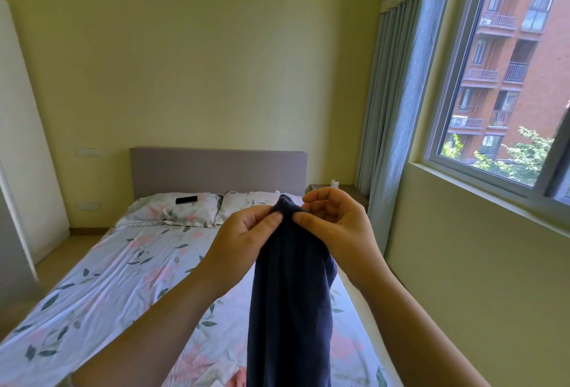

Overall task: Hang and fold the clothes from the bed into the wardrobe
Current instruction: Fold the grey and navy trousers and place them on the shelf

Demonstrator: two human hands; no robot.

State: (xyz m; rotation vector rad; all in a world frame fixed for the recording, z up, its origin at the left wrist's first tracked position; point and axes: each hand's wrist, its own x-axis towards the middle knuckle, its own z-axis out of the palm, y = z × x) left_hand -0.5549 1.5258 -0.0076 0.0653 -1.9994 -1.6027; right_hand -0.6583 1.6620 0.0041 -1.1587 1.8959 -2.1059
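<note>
Both hands are raised over the bed (pixel 123 278) and meet at the top of a dark navy garment (pixel 290 309). The left hand (pixel 243 238) pinches the bunched upper edge between thumb and curled fingers. The right hand (pixel 336 226), just beside it, pinches the same edge with thumb against forefinger, its other fingers loosely curled above. The garment hangs straight down from the grip, in front of the bed's right half and between the two forearms. Left of and below the grip the floral sheet lies flat; farther left, a strip of floor separates the bed edge from the white wardrobe (pixel 21 139). Right of the grip, only a narrow pale strip lies between the bed and the wall under the window (pixel 499 78), with the curtain (pixel 391 109) hanging beyond the right hand. Behind the grip are two pillows against the headboard (pixel 216 170), and a dark phone (pixel 186 200) rests on the left pillow. The garment's lower part is cut off by the bottom edge, so its type cannot be told. The wardrobe is cut off at the left edge.
</note>
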